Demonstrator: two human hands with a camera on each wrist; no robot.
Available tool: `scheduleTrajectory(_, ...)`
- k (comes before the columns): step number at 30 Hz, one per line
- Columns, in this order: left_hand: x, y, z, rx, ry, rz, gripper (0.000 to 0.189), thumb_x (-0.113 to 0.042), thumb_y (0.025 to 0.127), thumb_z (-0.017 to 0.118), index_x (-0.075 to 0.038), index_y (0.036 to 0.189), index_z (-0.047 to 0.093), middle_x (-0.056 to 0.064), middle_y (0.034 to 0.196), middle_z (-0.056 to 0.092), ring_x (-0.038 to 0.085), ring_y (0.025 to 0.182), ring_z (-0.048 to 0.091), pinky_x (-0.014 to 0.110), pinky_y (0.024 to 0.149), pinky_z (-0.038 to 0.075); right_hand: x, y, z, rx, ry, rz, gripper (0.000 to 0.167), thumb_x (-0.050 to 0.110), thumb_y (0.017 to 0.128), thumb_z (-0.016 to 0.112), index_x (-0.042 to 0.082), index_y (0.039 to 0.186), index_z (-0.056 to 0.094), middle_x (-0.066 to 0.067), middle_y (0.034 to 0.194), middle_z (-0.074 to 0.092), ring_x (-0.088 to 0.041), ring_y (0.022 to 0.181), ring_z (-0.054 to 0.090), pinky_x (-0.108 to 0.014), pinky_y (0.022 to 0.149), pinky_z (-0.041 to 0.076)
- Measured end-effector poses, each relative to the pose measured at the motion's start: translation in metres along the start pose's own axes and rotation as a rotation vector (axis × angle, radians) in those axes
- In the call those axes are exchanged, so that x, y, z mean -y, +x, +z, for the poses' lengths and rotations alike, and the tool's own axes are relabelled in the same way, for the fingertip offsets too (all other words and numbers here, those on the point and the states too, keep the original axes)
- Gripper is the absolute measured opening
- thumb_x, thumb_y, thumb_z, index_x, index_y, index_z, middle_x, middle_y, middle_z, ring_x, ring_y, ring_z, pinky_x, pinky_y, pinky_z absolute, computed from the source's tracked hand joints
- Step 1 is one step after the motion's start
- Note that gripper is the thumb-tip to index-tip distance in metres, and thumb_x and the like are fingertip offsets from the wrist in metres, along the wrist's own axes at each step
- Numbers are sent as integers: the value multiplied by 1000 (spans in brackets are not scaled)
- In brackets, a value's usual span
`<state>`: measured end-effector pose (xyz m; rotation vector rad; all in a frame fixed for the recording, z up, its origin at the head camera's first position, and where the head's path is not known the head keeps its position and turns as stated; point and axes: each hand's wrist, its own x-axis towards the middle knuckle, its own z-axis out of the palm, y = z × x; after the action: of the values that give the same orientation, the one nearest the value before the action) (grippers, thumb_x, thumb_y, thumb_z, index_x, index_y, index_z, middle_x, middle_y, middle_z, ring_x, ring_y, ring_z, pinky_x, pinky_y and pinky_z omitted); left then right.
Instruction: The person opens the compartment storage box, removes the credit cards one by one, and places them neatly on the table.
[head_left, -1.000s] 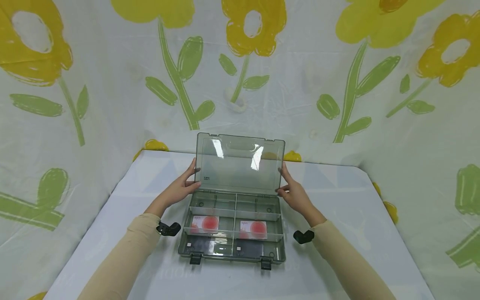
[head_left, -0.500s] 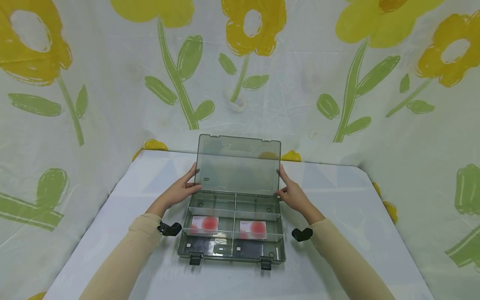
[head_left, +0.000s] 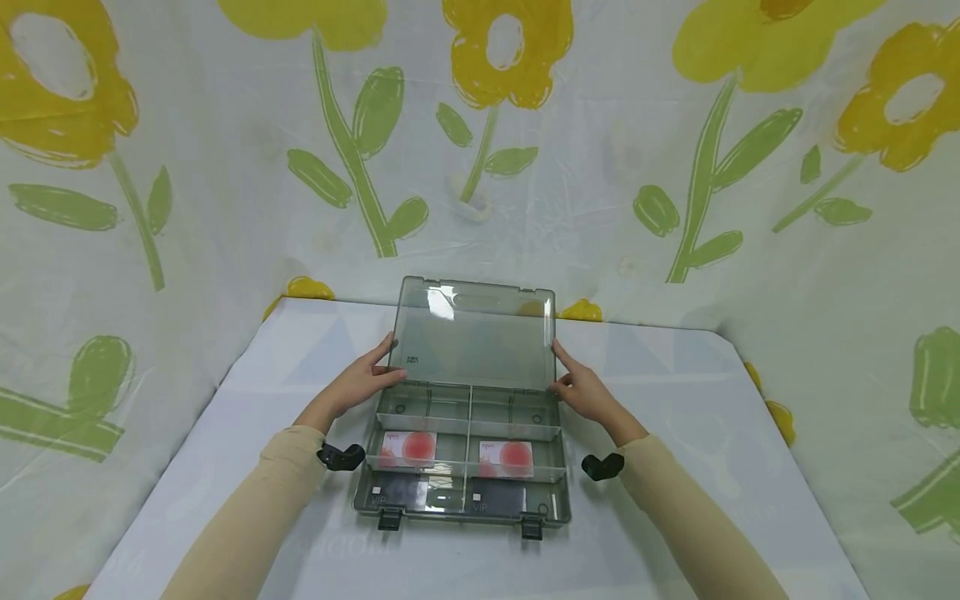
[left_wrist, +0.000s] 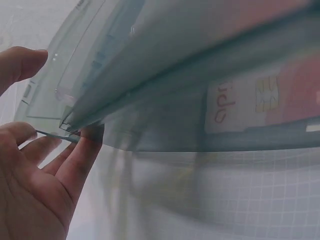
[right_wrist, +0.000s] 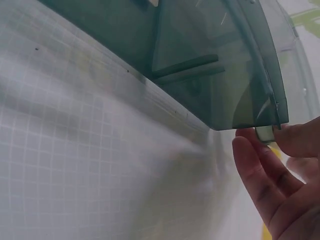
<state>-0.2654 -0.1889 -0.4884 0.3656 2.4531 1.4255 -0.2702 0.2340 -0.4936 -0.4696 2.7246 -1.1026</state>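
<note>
A grey translucent compartment box lies on the table with its lid raised and leaning back. My left hand holds the lid's left edge near the hinge, and my right hand holds the right edge. In the left wrist view, the left hand's fingers are at the box's corner. In the right wrist view, the right thumb and fingers pinch the hinge corner. White cards with red circles lie in the middle compartments, left and right. Black VIP cards lie in the front ones.
The white table ends at a back edge behind the lid. A flower-printed cloth rises around it. Two black latches stick out from the box's front.
The lid has tilted further back, its top edge lower and farther away. Both hands have moved slightly with it, the right one a little inward. The box body and cards stay put.
</note>
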Motion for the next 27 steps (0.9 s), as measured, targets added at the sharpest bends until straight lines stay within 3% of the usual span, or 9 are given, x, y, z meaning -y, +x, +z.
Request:
scheduleTrajectory(3, 6, 4, 0, 11, 4, -24, 87, -31, 103, 61, -10, 164, 4, 20, 169, 8, 45, 142, 40, 64, 116, 34, 1, 0, -1, 18, 8, 28, 79, 6, 101, 61, 6, 163, 14, -30, 138, 55, -29, 93, 72, -43, 74, 59)
scheduleTrajectory(9, 9, 5, -1, 38, 18, -65, 85, -35, 104, 59, -8, 164, 5, 21, 168, 8, 45, 145, 34, 64, 119, 29, -1, 1, 1, 49, 29, 62, 71, 7, 102, 58, 2, 162, 19, -29, 137, 58, -29, 94, 72, -50, 85, 60)
scheduleTrajectory(27, 13, 8, -2, 94, -28, -146, 86, -46, 103, 53, -7, 164, 5, 20, 169, 6, 45, 151, 20, 59, 122, 27, -4, 0, 3, 76, -2, 65, 58, 12, 105, 56, -3, 157, 33, -28, 143, 54, -30, 101, 70, -49, 88, 59)
